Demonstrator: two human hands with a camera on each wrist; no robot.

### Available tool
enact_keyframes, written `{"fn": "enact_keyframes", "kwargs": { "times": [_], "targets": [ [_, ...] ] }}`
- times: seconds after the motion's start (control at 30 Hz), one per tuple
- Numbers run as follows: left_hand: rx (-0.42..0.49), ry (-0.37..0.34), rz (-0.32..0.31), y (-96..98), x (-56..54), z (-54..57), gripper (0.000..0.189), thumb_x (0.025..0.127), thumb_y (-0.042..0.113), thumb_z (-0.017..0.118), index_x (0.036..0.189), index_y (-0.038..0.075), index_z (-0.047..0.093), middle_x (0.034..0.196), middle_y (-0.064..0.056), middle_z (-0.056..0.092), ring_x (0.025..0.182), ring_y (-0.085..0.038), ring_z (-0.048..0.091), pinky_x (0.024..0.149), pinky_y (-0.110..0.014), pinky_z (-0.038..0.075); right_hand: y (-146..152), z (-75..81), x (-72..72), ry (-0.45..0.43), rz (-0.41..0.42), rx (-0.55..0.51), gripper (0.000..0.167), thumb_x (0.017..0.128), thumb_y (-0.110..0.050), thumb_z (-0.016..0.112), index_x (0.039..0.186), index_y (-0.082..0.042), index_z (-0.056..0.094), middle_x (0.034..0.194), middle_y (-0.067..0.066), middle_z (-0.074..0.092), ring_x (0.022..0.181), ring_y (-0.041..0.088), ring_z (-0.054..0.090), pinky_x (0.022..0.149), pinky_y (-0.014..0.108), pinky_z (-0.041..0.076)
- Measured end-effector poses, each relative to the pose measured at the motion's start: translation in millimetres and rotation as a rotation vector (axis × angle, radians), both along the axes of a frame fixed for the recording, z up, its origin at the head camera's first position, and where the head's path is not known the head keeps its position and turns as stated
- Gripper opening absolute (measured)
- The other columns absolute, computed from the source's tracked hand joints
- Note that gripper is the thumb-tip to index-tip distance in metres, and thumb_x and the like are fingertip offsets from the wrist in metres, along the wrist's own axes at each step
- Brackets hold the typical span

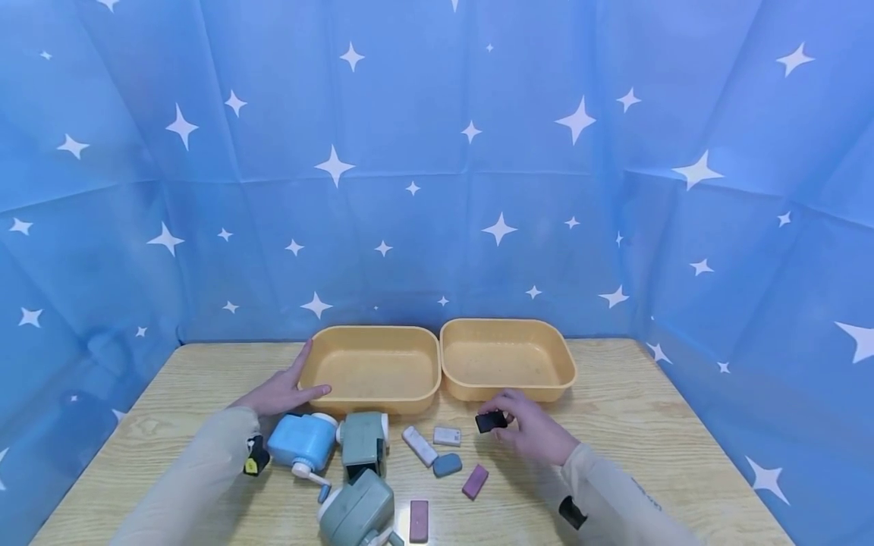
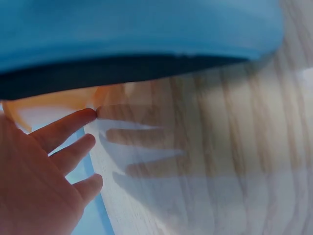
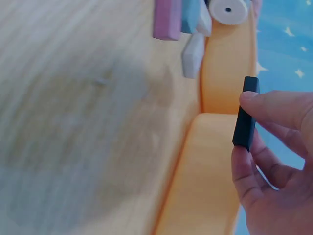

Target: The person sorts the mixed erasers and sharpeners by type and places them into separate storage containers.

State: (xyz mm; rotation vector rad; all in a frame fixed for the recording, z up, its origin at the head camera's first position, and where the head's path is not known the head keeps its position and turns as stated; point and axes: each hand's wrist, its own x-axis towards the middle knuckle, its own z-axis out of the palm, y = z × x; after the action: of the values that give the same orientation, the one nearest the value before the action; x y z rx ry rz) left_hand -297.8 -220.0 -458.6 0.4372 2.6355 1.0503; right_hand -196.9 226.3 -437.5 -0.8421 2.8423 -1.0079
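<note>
My right hand pinches a small black eraser between thumb and fingers, just in front of the right tan bin. In the right wrist view the black eraser stands on end in the grip, overlapping the bin wall. My left hand rests at the left end of the left tan bin, thumb over the near rim and fingers along the side. The left wrist view shows its fingers extended, partly behind a blue crank pencil sharpener.
Beside my left forearm stands the blue sharpener, near two grey-green ones. Two white erasers, a blue eraser and two purple ones lie in front of the bins. A starry blue curtain surrounds the table.
</note>
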Motion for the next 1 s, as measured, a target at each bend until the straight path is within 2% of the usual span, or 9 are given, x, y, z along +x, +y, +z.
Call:
{"fn": "enact_keyframes", "kwargs": {
  "times": [0.17,0.4,0.6,0.77,1.0],
  "targets": [
    [-0.005,0.008,0.004,0.0,-0.3,-1.8,0.105,0.091,0.050,0.061,0.154,0.013,-0.014,0.146,-0.034,0.031,0.129,-0.049,0.038,0.103,-0.063,0.029,1,10.3,-7.9,0.072,0.033,-0.003,0.033,0.083,0.003,0.072,0.113,-0.011,0.067,0.106,0.000,0.058,0.091,0.018,0.052,0.075,0.036,0.049],
    [-0.011,-0.008,0.017,0.4,0.1,-1.8,0.106,0.090,0.052,0.061,0.154,0.014,-0.014,0.143,-0.034,0.036,0.127,-0.047,0.042,0.102,-0.063,0.029,-1,25.1,-19.1,0.089,0.030,0.015,0.032,0.085,0.002,0.071,0.114,-0.008,0.067,0.107,0.002,0.060,0.094,0.021,0.053,0.077,0.038,0.050],
    [-0.005,-0.030,0.031,0.2,1.1,1.9,0.104,0.091,0.051,0.061,0.154,0.017,-0.014,0.142,-0.033,0.038,0.124,-0.046,0.045,0.102,-0.064,0.028,-4,32.0,-32.0,0.144,0.043,0.025,0.031,0.083,0.003,0.072,0.112,-0.007,0.067,0.107,0.004,0.062,0.098,0.024,0.055,0.077,0.037,0.050],
    [-0.010,-0.035,0.032,0.1,1.5,2.9,0.105,0.090,0.052,0.061,0.154,0.018,-0.014,0.137,-0.030,0.046,0.118,-0.040,0.051,0.102,-0.063,0.031,-8,36.8,-40.5,0.122,0.037,0.049,0.030,0.085,0.003,0.071,0.113,-0.008,0.067,0.107,0.004,0.061,0.098,0.024,0.056,0.078,0.042,0.050],
    [-0.004,-0.040,0.027,0.6,1.3,2.6,0.104,0.091,0.051,0.061,0.154,0.017,-0.014,0.138,-0.030,0.044,0.121,-0.042,0.049,0.103,-0.063,0.029,-16,41.6,-51.9,0.087,0.019,0.061,0.030,0.085,0.005,0.069,0.113,-0.005,0.066,0.109,0.006,0.060,0.102,0.026,0.055,0.083,0.040,0.050]
  ]
}}
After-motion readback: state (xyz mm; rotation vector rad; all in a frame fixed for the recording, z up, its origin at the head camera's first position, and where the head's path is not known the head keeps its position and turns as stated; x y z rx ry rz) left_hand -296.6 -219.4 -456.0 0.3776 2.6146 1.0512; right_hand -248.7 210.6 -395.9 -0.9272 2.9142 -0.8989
